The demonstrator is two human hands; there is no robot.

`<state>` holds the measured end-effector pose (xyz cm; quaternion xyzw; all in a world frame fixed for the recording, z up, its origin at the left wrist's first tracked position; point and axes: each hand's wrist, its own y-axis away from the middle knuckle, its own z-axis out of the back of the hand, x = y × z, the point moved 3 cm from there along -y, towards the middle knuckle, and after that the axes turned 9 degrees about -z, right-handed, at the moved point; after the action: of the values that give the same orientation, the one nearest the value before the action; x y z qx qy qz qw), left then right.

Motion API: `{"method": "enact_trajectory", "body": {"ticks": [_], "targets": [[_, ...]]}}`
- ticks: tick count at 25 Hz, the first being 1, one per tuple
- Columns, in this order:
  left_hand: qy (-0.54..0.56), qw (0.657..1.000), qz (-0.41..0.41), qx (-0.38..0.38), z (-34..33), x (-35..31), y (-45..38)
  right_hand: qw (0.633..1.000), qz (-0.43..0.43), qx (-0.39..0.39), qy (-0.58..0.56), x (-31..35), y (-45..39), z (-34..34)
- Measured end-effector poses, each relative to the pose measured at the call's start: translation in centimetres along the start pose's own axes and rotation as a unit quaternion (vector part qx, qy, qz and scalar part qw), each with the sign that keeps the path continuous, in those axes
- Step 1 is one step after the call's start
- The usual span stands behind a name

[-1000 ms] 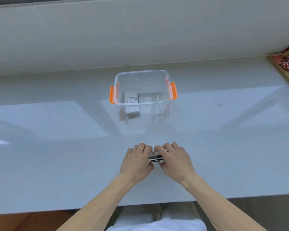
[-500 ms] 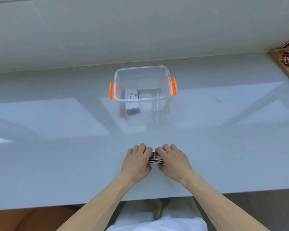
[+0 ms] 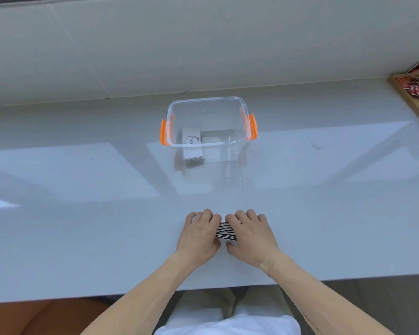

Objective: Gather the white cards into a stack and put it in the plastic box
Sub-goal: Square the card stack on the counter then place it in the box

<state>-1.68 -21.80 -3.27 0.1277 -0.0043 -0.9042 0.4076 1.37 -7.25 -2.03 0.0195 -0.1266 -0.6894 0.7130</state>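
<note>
A stack of cards (image 3: 225,230), its edges showing as thin dark and white lines, lies on the pale counter near its front edge. My left hand (image 3: 198,234) presses against the stack's left side and my right hand (image 3: 250,235) against its right side, fingers curled over the far edge. Most of the stack is hidden under my fingers. The clear plastic box (image 3: 207,102) with orange handles stands farther back at the centre, well apart from my hands. Inside it lies a white card stack (image 3: 192,143) at the left.
A wooden tray (image 3: 408,97) holding red packets sits at the far right edge of the counter (image 3: 82,213). A pale wall rises behind the box. The counter's front edge runs just below my wrists.
Both hands stay clamped on the stack in the same spot. The view has shifted slightly, so the box appears a little higher in frame.
</note>
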Motion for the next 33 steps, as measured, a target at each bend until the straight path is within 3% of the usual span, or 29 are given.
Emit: {"method": "enact_trajectory", "body": {"ticks": [4, 6, 8, 10, 11, 15, 19, 21, 26, 30, 33], "targets": [[-0.023, 0.998, -0.001, 0.052, 0.7, 0.0, -0.5, 0.997, 0.039, 0.0, 0.066, 1.8, -0.5, 1.5], [-0.015, 0.999, -0.016, 0.043, 1.6, 0.1, -0.5, 0.998, 0.051, 0.002, 0.029, 1.9, -1.0, 2.1], [0.13, 0.991, 0.003, -0.035, 3.7, 1.2, 0.0, 0.997, 0.031, -0.004, -0.07, 0.9, -1.2, 2.7], [0.318, 0.94, 0.038, -0.119, 6.0, 2.6, 0.7, 0.97, -0.03, -0.024, -0.239, -0.1, -0.9, 3.0], [0.356, 0.923, 0.024, -0.147, 6.9, 2.8, 0.9, 0.946, -0.057, -0.024, -0.317, -0.1, -0.5, 2.9], [0.276, 0.946, -0.052, -0.161, 7.4, 1.0, 1.3, 0.889, -0.112, -0.045, -0.441, 1.8, 0.4, 0.7], [0.18, 0.972, -0.01, -0.15, 4.9, 0.6, 1.8, 0.913, -0.111, -0.04, -0.39, 2.1, -0.3, -0.3], [0.112, 0.978, -0.033, -0.171, 4.9, 0.8, 1.8, 0.918, -0.105, -0.033, -0.38, 2.2, -0.5, -0.1], [0.038, 0.956, -0.081, -0.279, 5.8, -0.8, 2.6, 0.908, -0.117, -0.003, -0.402, 1.8, -0.7, -0.2], [0.009, 0.984, -0.094, -0.151, 4.7, -1.7, 2.3, 0.904, -0.109, 0.012, -0.414, 1.6, -1.0, -0.1], [0.021, 0.979, -0.085, -0.182, 5.0, -1.2, 2.1, 0.904, -0.119, 0.018, -0.411, 1.5, -1.2, -0.3]]}}
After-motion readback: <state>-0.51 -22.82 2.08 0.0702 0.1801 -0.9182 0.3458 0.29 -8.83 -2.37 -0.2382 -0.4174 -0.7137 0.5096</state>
